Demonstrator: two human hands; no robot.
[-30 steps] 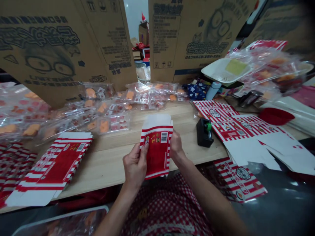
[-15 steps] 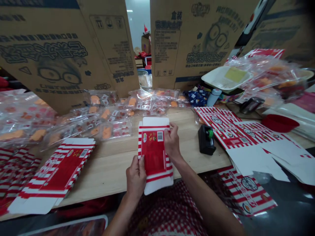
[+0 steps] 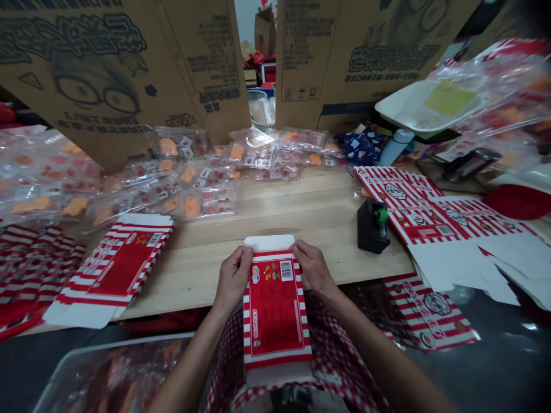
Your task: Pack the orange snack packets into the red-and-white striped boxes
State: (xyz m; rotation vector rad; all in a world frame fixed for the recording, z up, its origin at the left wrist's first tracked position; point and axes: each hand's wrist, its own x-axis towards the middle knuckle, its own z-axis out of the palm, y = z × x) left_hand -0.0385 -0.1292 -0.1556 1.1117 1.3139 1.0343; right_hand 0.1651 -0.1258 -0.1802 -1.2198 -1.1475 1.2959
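Note:
Both of my hands grip a red-and-white striped carton [image 3: 276, 312] by its two upper corners. The carton is held in front of my body, past the table's near edge, with a red printed panel and a barcode facing up. A white flap stands out at its far end. My left hand [image 3: 233, 274] pinches the left corner, fingers curled. My right hand [image 3: 313, 265] pinches the right corner, thumb on the edge. Left of my hands lies a stack of similar flattened cartons [image 3: 116, 264]. A black tape dispenser [image 3: 372, 227] with green tape stands to the right.
Clear plastic packs [image 3: 210, 201] with orange pieces line the back of the wooden table [image 3: 279, 201]. Big brown cardboard boxes [image 3: 107, 63] rise behind. Striped carton sheets [image 3: 430, 223], a white basket [image 3: 413, 109] and a red bowl [image 3: 519, 201] are at right. A tray [image 3: 86, 367] sits below left.
The carton has come down toward my body and sits straighter. My left hand has moved from its lower left side to the upper left corner; my right hand has lowered. The camera view has tilted down.

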